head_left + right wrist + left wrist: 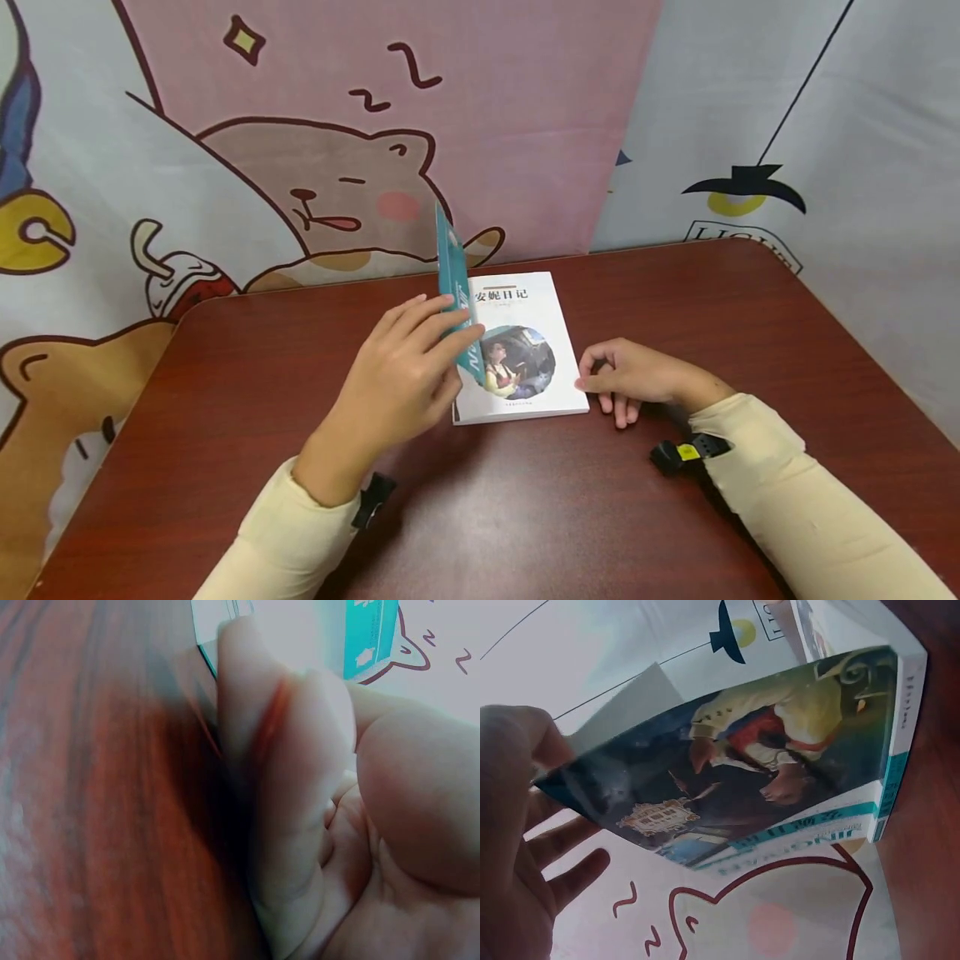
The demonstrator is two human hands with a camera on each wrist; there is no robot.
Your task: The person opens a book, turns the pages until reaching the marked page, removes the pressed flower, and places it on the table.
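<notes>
A paperback book (517, 346) lies on the table, its cover raised nearly upright at the left, over a white title page with a round picture. My left hand (401, 371) holds the front cover (459, 292) by its free edge. In the left wrist view, the cover's painted front (780, 742) shows a figure in a red and yellow outfit, with the left thumb and fingers at its edge. Beside the page's lower right edge is my right hand (630, 375), thumb and curled index finger pinching that edge. The right wrist view shows its fingers (292, 795) close up, hiding most of the book.
The dark red wooden table (555, 508) reaches back to a cloth backdrop (540, 108) printed with cartoon animals. Each wrist carries a black strap, and the right strap (690, 452) has a yellow tag.
</notes>
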